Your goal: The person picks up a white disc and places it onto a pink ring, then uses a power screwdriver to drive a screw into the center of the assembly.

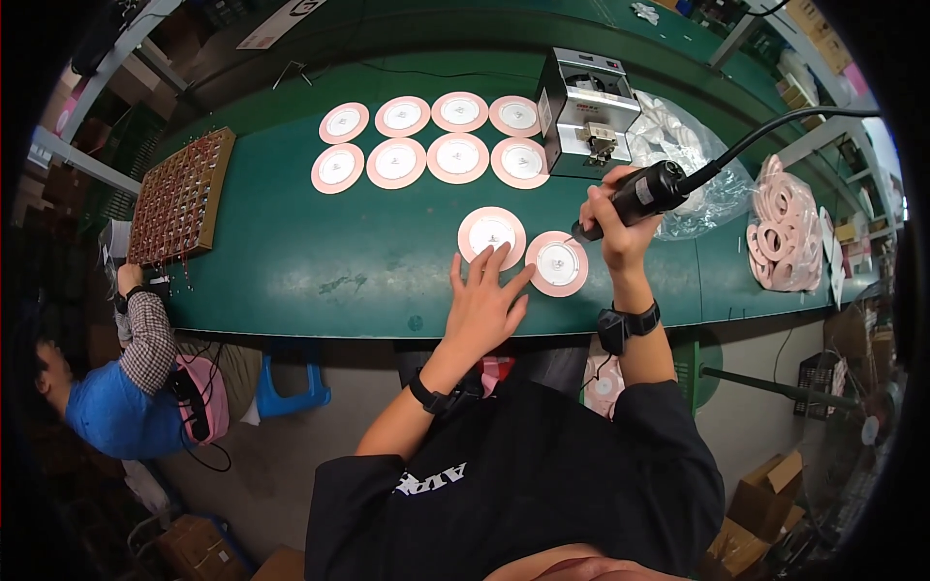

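Toward the near edge of the green counter (262, 276), the fingers of the right hand (623, 240) are clamped around a black corded screwdriver (647, 194). Its nose slants down to the left, with the narrow tip over the upper edge of a pink-rimmed white disc (559, 266); whether the tip touches it cannot be told. The left hand (484, 302) lies palm down with its fingers spread apart, some on the lower part of a second pink-rimmed disc (484, 228), the forefinger at the left rim of the first. The two discs lie side by side, just in front of the person.

Both wrists wear black bands. Beyond the hands, two rows of similar discs (395, 163), four in each, lie flat on the counter. Just to their right stands a black-and-silver machine (591, 116), and beside it a clear plastic bag (722, 198) with pale contents. Further right is a bag of pink rings (780, 232). At the far left stands a tan tray (184, 198) divided into many small cells; a co-worker (126, 407) in blue has a hand near its lower corner, with a blue stool (315, 387) close by.
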The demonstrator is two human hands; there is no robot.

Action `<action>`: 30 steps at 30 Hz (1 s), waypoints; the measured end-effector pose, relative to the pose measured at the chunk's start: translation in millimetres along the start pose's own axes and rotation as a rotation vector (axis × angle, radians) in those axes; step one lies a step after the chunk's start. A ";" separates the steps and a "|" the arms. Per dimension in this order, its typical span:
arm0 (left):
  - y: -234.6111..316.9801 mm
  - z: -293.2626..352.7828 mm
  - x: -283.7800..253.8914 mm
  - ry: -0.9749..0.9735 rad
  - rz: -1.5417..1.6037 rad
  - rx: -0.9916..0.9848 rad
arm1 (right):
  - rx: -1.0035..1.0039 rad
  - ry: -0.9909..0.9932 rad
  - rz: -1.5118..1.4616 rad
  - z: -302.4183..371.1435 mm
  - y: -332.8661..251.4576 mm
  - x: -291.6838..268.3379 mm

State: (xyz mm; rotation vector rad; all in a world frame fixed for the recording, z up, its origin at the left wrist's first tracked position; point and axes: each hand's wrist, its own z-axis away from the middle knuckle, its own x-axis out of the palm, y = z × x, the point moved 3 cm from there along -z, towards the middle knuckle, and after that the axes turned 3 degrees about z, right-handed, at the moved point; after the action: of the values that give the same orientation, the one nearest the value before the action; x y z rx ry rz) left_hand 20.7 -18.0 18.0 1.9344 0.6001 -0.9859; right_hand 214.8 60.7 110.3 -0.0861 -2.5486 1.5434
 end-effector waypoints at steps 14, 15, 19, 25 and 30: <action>0.5 0.2 1.4 -0.007 -0.016 0.002 | 0.085 -0.051 0.034 -0.4 12.7 4.3; 0.6 0.3 1.4 -0.004 -0.017 0.001 | 0.083 -0.053 0.033 -0.5 12.8 3.7; 1.9 0.9 1.5 0.000 -0.021 0.008 | 0.058 -0.035 0.012 0.4 12.6 -0.3; -0.8 5.0 2.6 0.017 -0.004 0.013 | 0.049 -0.012 -0.030 -13.8 9.6 -4.3; -2.6 5.6 4.1 0.027 -0.001 0.031 | -0.230 0.113 0.017 -73.8 -32.7 -13.6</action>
State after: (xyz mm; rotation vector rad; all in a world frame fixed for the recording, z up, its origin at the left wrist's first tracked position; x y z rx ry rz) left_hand 19.0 -21.3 11.6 1.9773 0.6042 -0.9763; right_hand 241.6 108.2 171.3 -0.2162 -2.6288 1.2066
